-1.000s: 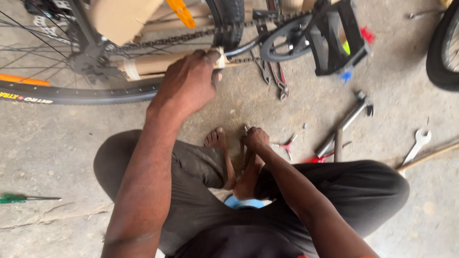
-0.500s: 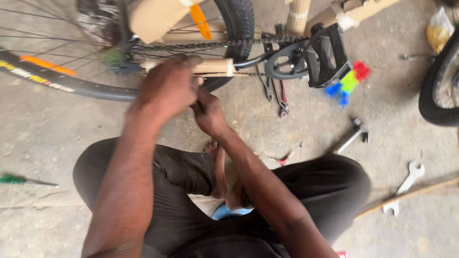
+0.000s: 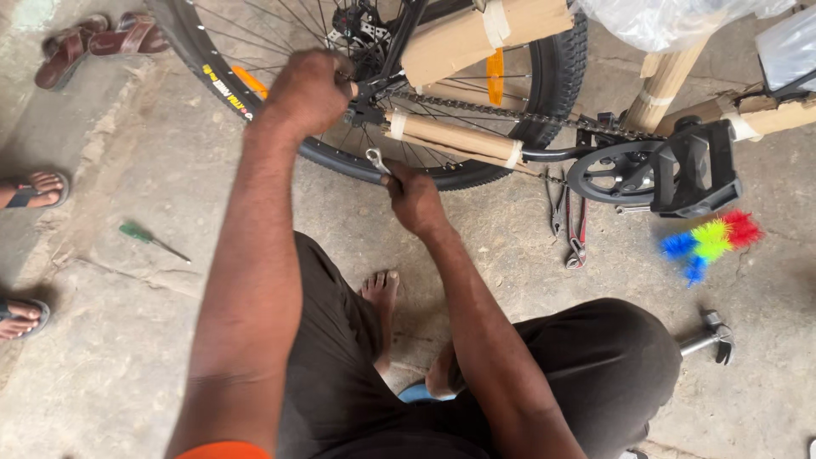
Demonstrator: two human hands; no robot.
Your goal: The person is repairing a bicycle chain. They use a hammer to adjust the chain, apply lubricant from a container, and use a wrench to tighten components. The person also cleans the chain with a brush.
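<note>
A bicycle stands in front of me, its frame tubes wrapped in brown cardboard point(image 3: 455, 136). My left hand point(image 3: 308, 89) is closed on the frame at the rear wheel's hub point(image 3: 361, 38). Just below, my right hand point(image 3: 414, 197) grips a small silver spanner point(image 3: 376, 160) whose head points up toward the hub and the black tyre point(image 3: 340, 157). The chain point(image 3: 501, 115) runs right to the black crank and pedal point(image 3: 693, 170). My bare feet point(image 3: 381, 293) rest on the concrete between my knees.
Red-handled pliers point(image 3: 571, 225) lie under the crank. A green screwdriver point(image 3: 149, 240) lies at the left, a hammer point(image 3: 710, 336) at the right, next to a bright multicoloured tassel point(image 3: 710, 242). Another person's sandalled feet point(image 3: 30, 189) stand at the left edge; brown sandals point(image 3: 93, 42) lie top left.
My view has swung right and down along the bicycle. My right hand has come up from my feet with the spanner to the rear hub. My left hand has shifted from the cardboard-wrapped tube to the hub.
</note>
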